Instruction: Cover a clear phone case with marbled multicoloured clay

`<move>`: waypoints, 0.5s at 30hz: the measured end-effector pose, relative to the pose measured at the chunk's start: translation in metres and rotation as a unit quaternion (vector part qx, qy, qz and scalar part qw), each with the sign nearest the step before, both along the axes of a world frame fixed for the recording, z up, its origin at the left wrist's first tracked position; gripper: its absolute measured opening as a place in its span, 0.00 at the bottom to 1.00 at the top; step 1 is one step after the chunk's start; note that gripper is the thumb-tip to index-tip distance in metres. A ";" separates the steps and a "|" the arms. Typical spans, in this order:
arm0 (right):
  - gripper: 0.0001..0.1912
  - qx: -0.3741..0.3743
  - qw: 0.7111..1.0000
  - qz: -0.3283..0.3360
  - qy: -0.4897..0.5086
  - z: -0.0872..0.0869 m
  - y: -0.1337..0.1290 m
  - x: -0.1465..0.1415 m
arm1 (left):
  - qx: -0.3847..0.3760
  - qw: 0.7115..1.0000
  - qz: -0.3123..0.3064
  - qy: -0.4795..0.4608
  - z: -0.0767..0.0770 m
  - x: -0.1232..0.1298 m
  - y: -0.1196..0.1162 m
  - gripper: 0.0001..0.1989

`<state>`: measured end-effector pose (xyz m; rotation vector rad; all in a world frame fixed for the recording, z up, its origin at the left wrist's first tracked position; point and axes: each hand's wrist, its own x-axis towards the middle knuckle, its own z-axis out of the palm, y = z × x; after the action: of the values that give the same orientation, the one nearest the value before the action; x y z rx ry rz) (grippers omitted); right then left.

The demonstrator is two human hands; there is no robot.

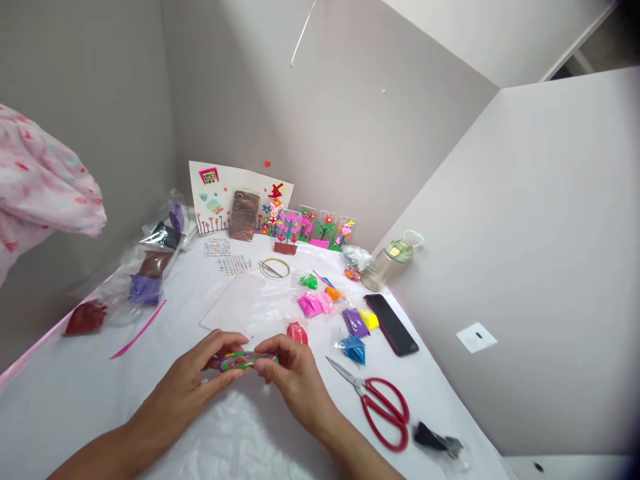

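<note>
Pinching a stripy, many-colored clay piece (249, 361) from both sides, the left hand (203, 373) and the right hand (287, 367) hold it between thumbs and fingers. They are over the near part of the white tabletop (70, 400). Big red scissors (375, 407) lie by the right hand, close to the tabletop's right edge. A black phone (391, 325) lies farther back along that edge, near a see-through bottle (387, 263). Little bright clay flowers (325, 227) stand at the far edge.
</note>
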<state>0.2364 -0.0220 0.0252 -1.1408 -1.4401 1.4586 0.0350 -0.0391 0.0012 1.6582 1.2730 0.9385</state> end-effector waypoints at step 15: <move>0.22 -0.132 0.980 0.073 0.129 -0.007 -0.008 -0.010 | 0.349 0.923 -0.018 0.164 0.027 0.009 -0.009 0.07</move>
<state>0.2266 -0.0299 0.0182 -0.9721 -1.1956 1.8699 0.0436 -0.0477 0.0279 2.4685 1.1779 1.2158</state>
